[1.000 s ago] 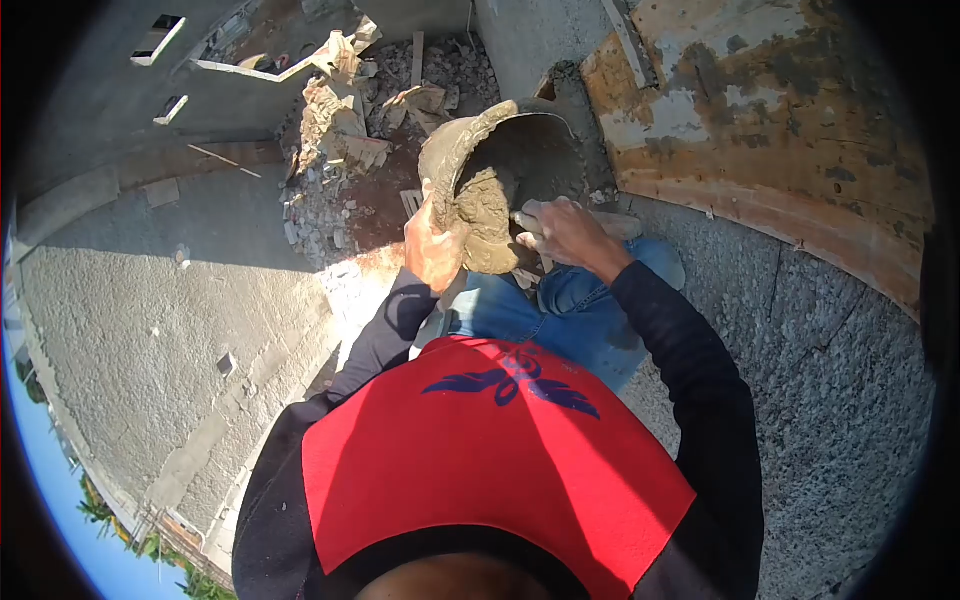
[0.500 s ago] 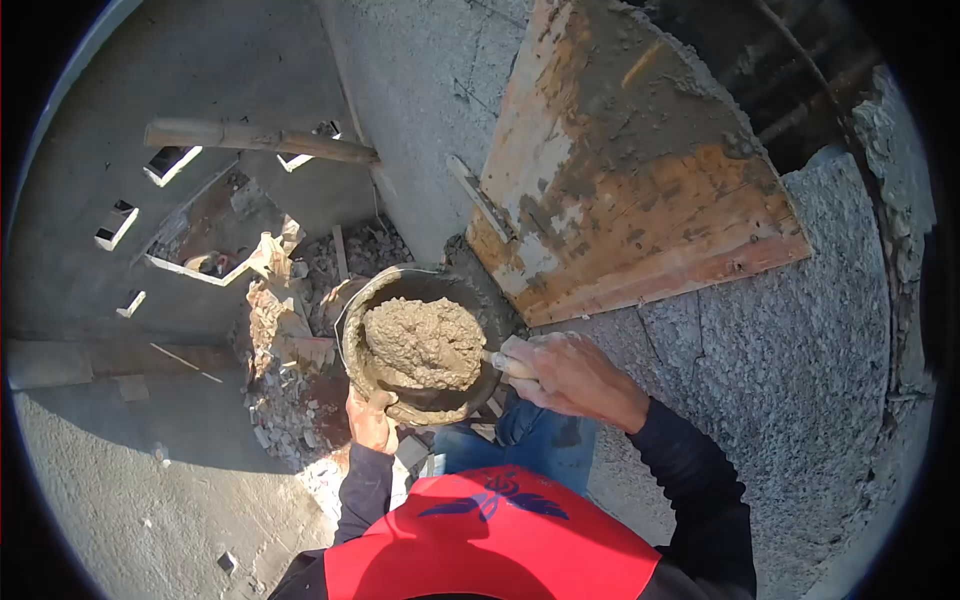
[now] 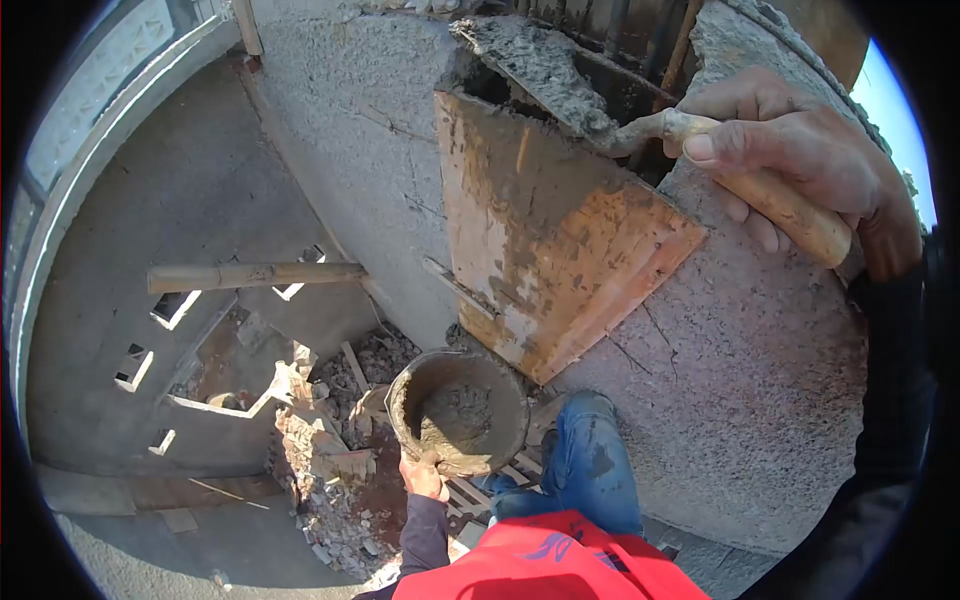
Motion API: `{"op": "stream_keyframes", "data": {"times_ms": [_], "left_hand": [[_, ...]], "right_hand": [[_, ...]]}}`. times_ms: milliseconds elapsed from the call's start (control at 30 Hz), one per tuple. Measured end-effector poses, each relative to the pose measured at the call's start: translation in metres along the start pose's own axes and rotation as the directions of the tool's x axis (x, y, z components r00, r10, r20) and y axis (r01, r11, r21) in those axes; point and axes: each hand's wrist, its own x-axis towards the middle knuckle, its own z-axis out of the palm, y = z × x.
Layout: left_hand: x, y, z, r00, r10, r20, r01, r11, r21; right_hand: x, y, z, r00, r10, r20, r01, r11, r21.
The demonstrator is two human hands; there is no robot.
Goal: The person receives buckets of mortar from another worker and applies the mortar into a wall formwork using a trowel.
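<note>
My right hand (image 3: 790,150) is closed round the wooden handle of a trowel (image 3: 530,75), raised at the upper right. Wet mortar covers the trowel's blade, which lies over the top edge of a wooden board (image 3: 570,240), by a dark gap with steel bars. Smears of mortar mark the board's face. Low in the middle, my left hand (image 3: 425,477) grips the near rim of a bucket (image 3: 400,425). Some mortar (image 3: 455,415) sits inside the bucket; how deep it is, I cannot tell.
Steel rebar (image 3: 680,55) stands behind the board. A rough concrete wall (image 3: 740,370) runs down the right. Below left lie rubble (image 3: 340,490) and a wooden pole (image 3: 255,277) across the lower area. Wooden slats (image 3: 470,495) are by my legs.
My right hand has lifted the trowel with mortar from the bucket up to the board's top edge. The heap in the bucket is lower. The view has shifted upward toward the wall.
</note>
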Motion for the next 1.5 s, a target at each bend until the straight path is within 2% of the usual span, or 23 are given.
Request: {"op": "stream_keyframes", "data": {"times_ms": [67,167,233,300,367,433,500,533,567,600,700,767,800,867,900,933,1000,1067,1133,1200,1433,1467,1500], "left_hand": [[0.007,-0.014,-0.004,1.000,0.013,0.005,-0.013,1.000,-0.017],[0.001,-0.013,0.000,0.998,-0.038,0.044,0.038,0.999,-0.001],[0.001,-0.015,0.003,0.996,-0.080,0.044,0.080,0.997,-0.005],[0.002,-0.021,0.004,0.999,-0.039,0.033,0.039,0.999,0.009],[-0.011,-0.002,0.030,1.000,-0.003,0.016,0.003,0.999,-0.040],[-0.013,0.004,0.035,1.000,0.006,0.025,-0.009,0.988,0.152],[-0.016,0.009,0.034,1.000,0.025,0.011,-0.027,0.902,0.432],[-0.014,0.003,0.035,0.966,0.245,0.087,-0.256,0.837,0.484],[-0.019,0.011,0.040,0.963,0.249,0.104,-0.262,0.766,0.587],[-0.020,0.014,0.038,0.981,0.178,0.079,-0.177,0.643,0.745],[-0.031,0.023,0.052,0.860,0.417,0.294,-0.478,0.457,0.750],[-0.033,0.031,0.050,0.834,0.433,0.343,-0.522,0.413,0.747],[-0.032,0.030,0.042,0.859,0.384,0.339,-0.492,0.436,0.753],[-0.031,0.028,0.025,0.901,0.284,0.327,-0.428,0.473,0.770],[-0.027,0.031,0.020,0.933,0.197,0.301,-0.358,0.588,0.725],[-0.022,0.033,0.018,0.951,0.113,0.288,-0.284,0.688,0.668],[-0.022,0.031,0.015,0.945,0.135,0.298,-0.299,0.726,0.619],[-0.025,0.029,0.020,0.966,0.167,0.198,-0.238,0.873,0.425],[-0.028,0.028,0.021,0.997,0.033,0.076,-0.044,0.988,0.151],[-0.026,0.024,0.014,0.997,0.008,0.079,-0.007,1.000,-0.006],[-0.045,0.057,0.047,0.999,-0.023,0.038,0.023,1.000,-0.011],[-0.033,0.040,0.033,0.991,0.095,0.098,-0.090,0.995,-0.053],[-0.028,0.035,0.020,0.996,0.013,0.093,-0.011,1.000,-0.029]], "right_hand": [[-0.009,-0.005,-0.001,0.991,0.039,-0.124,-0.039,0.999,-0.001],[-0.017,-0.018,0.009,0.990,0.043,-0.138,-0.084,0.948,-0.308],[-0.015,-0.001,0.032,0.985,-0.070,-0.157,0.010,0.934,-0.356],[-0.013,0.029,0.071,0.996,-0.070,-0.047,0.046,0.915,-0.400],[-0.009,0.071,0.134,0.958,-0.287,0.007,0.262,0.865,-0.428],[-0.005,0.118,0.196,0.963,-0.265,0.039,0.235,0.766,-0.598],[0.005,0.159,0.257,0.950,-0.283,0.129,0.269,0.543,-0.796],[0.016,0.180,0.290,0.957,-0.262,0.123,0.245,0.505,-0.828],[0.026,0.198,0.321,0.963,-0.250,0.099,0.208,0.459,-0.864],[0.029,0.209,0.349,0.960,-0.250,0.123,0.233,0.481,-0.845],[0.041,0.226,0.390,0.950,-0.231,0.209,0.306,0.572,-0.761],[0.028,0.233,0.403,0.937,-0.174,0.302,0.301,0.841,-0.451],[0.025,0.250,0.423,0.934,-0.178,0.309,0.306,0.844,-0.441],[0.013,0.286,0.476,0.897,-0.413,0.158,0.431,0.896,-0.107],[0.013,0.284,0.479,0.909,-0.249,0.334,0.282,0.958,-0.052],[0.012,0.267,0.468,0.910,-0.255,0.326,0.283,0.958,-0.043],[0.003,0.220,0.430,0.939,-0.112,0.324,0.085,0.992,0.094],[-0.002,0.219,0.417,0.943,-0.107,0.316,0.076,0.991,0.110],[-0.007,0.215,0.397,0.946,-0.089,0.313,0.043,0.988,0.151],[-0.006,0.202,0.362,0.950,-0.122,0.287,0.100,0.991,0.089],[-0.003,0.104,0.188,0.880,-0.263,0.396,0.243,0.965,0.102],[-0.004,0.087,0.164,0.883,-0.273,0.381,0.253,0.962,0.103],[-0.007,0.069,0.140,0.883,-0.284,0.375,0.260,0.959,0.113]]}}
